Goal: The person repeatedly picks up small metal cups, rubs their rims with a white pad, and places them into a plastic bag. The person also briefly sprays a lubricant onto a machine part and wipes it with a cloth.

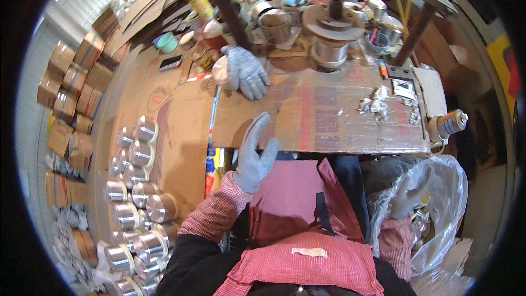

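Note:
My left hand (254, 159) wears a grey glove and is raised just in front of the cardboard work surface (323, 126), fingers apart and empty. At the right, my gloved right hand (405, 197) reaches into a clear plastic bag (446, 186) holding small metal pieces (421, 222); its fingers are blurred, and whether they grip anything is unclear. A spare grey glove (246, 74) lies toward the back of the cardboard beside a pale round object (220, 70). Behind it stands a round metal fixture (329, 49) on a post. Crumpled white scraps (378, 101) lie at the right.
Rows of shiny metal cylinders (142, 153) cover the left board. Stacked cartons (76, 87) line the left wall. Tins (274, 24), cups and a phone (170, 62) sit at the back among upright rusty bars (408, 46). A spray can (446, 124) is at the right edge.

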Demonstrator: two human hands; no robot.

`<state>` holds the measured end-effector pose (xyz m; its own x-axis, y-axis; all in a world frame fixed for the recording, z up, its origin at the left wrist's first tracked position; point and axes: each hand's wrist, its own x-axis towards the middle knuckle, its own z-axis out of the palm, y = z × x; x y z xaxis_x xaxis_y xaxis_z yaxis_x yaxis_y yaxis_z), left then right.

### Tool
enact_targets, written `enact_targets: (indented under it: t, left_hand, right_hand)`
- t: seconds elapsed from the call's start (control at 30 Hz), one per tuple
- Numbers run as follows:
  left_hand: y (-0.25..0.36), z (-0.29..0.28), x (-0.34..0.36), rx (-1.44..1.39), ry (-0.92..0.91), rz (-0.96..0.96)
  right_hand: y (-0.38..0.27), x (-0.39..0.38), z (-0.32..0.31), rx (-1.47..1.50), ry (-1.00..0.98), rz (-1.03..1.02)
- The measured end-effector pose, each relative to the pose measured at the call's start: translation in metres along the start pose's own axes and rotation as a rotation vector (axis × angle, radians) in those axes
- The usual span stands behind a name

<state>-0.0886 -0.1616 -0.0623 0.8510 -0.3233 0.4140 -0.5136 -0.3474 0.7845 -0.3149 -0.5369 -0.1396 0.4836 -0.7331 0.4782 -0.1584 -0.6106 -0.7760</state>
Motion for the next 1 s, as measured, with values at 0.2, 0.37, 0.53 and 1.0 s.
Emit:
enact_targets:
  t: [0.2,0.37,0.53,1.0]
  left_hand:
    - [-0.033,-0.082,-0.013,0.241,0.268,-0.043]
    - [-0.138,-0.224,0.042,0.691,0.605,-0.048]
    - [-0.24,-0.398,0.027,1.31,0.546,-0.979]
    - [-0.218,-0.475,-0.034,0.614,-0.286,-1.022]
  right_hand:
    - [-0.145,0.013,0.181,0.427,-0.446,-0.478]
    - [-0.167,0.018,0.241,0.179,-0.436,-0.667]
    - [-0.152,0.015,0.244,0.18,-0.486,-0.507]
    - [-0.161,0.016,0.243,-0.002,-0.521,-0.692]
